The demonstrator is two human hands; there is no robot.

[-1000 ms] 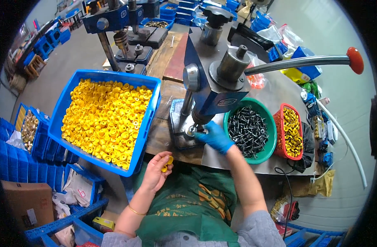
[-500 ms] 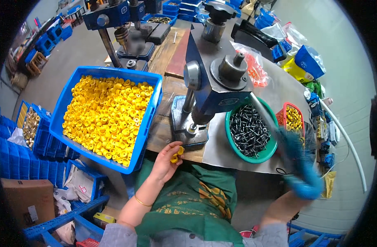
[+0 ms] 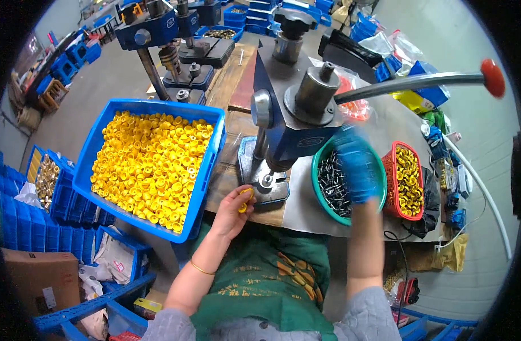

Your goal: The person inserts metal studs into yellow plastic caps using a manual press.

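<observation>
My left hand (image 3: pixel 231 215) is closed in a pinch on small yellow plastic caps (image 3: pixel 243 208), just in front of the press base (image 3: pixel 272 195). Above that base stands a blue hand press (image 3: pixel 306 141), its lever (image 3: pixel 414 85) raised and ending in a red knob (image 3: pixel 493 78). A small pale round piece (image 3: pixel 267 181) sits on the base under the ram. My right hand (image 3: pixel 354 165), in a blue glove, is over the green bowl (image 3: pixel 378 196) of black screw-like parts (image 3: pixel 332 184). Motion smears its fingers.
To the left, a blue bin (image 3: pixel 183 234) is filled with yellow caps. Right of the green bowl stands a red basket (image 3: pixel 392 202) with yellow and metallic pieces. A black bag (image 3: pixel 430 204) lies beside it. Further presses (image 3: pixel 158 31) stand at the back left.
The press lever has swung up from its lowered position. My right hand has moved from the far right to the green bowl. My left hand stays near the base with the yellow caps.
</observation>
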